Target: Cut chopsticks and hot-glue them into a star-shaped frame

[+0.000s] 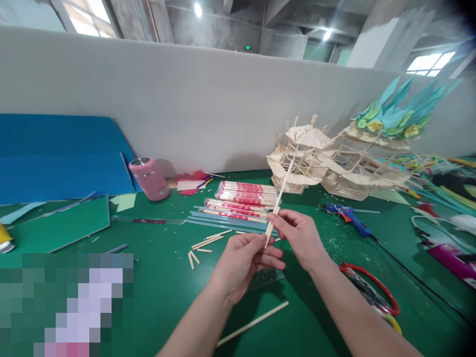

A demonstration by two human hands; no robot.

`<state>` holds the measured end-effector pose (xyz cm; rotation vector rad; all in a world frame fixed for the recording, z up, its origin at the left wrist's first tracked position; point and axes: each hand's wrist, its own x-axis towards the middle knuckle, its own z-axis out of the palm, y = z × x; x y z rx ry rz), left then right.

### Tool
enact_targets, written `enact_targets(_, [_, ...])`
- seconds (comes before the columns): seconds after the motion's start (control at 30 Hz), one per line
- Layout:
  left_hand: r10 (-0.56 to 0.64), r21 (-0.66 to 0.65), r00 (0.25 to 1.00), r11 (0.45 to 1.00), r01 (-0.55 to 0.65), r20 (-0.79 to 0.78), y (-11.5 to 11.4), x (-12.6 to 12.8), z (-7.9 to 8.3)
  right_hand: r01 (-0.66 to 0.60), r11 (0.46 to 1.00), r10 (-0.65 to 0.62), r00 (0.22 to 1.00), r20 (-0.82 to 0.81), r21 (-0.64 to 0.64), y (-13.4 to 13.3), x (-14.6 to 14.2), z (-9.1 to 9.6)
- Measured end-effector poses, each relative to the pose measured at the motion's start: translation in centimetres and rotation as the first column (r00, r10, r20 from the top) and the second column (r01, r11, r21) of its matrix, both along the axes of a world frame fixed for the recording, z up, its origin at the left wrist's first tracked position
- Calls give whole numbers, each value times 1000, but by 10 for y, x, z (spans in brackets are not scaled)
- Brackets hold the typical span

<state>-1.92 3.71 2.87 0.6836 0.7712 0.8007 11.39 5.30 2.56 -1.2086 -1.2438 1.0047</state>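
Note:
My right hand (300,234) pinches a long thin wooden stick (281,192) near its lower end, and the stick slants up and to the right. My left hand (243,263) is curled just below, its fingertips on the stick's bottom tip. Both hands hover over a green table (156,282). Behind them lie packs of wrapped chopsticks (241,199) and several short cut sticks (207,244). A single long stick (253,323) lies on the table under my left forearm.
A stick-built pavilion model (316,158) stands at the back right, with coloured paper leaves (401,111) above it. A blue glue gun (349,216) lies right of my hands, with red-handled pliers (372,287) nearer. A pink bottle (149,178) and blue boards (55,158) are at the left.

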Motion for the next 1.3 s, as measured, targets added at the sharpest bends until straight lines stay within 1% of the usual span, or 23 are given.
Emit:
enact_targets(0.3, [4, 7, 1000, 1000, -4, -18, 0, 1, 1, -6, 1000, 6, 1000, -13, -3, 0, -1, -1])
enact_targets(0.5, [-8, 33, 999, 999, 10, -45, 0, 0, 0, -20, 1000, 20, 1000, 13, -1, -1, 0, 0])
enact_targets(0.6, [8, 78, 995, 997, -1, -98, 0, 0, 1, -45, 999, 45, 998, 41, 3, -4, 0, 1])
enact_targets(0.7, [22, 157, 989, 988, 1, -144, -1, 1, 1, -67, 998, 66, 996, 62, 12, -9, -4, 2])
enact_targets(0.77, [18, 202, 988, 979, 13, -152, -1, 1, 0, -70, 997, 68, 995, 73, 17, -12, -6, 2])
enact_targets(0.83, [9, 219, 989, 975, 24, -149, -1, 2, 0, -77, 997, 75, 994, 83, 16, -14, -8, 3])
enact_targets(1.0, [-29, 197, 992, 979, 53, -126, 0, 2, -2, -141, 990, 136, 984, 111, 31, -13, 0, 8])
enact_targets(1.13, [-48, 173, 992, 983, 68, -116, -1, 2, -3, -101, 994, 95, 985, 141, 37, -10, 9, 10])
enact_targets(1.3, [-107, 110, 991, 987, 115, -81, -3, 2, -5, -90, 996, 91, 987, 130, -10, -8, 11, 7])
